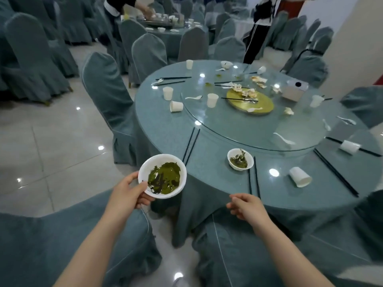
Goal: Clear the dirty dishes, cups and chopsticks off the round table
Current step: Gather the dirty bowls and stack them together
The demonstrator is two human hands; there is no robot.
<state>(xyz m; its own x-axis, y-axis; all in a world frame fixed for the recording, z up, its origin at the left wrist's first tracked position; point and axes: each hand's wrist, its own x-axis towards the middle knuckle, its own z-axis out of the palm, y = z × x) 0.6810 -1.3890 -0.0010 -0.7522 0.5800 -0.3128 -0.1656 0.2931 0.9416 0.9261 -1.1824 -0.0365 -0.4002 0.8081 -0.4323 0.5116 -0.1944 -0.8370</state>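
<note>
My left hand [129,189] grips a white bowl [162,176] of green leftovers by its rim, just off the near-left edge of the round table [170,129]. Empty, my right hand [245,205] hovers over the table's near edge with fingers loosely curled. A second dirty bowl [240,158] sits on the table ahead of it, with black chopsticks [253,176] beside it. Several white cups, one tipped over [300,177], several chopstick pairs [191,145] and white spoons [284,138] lie around the glass turntable [228,125]. A gold plate [249,101] with scraps sits at its centre.
Chairs in blue-grey covers ring the table, one at the left [107,96] and two right below my arms. A tissue box [294,90] stands at the far right. Two people stand beyond, near another set table [165,32]. Shiny tiled floor lies to the left.
</note>
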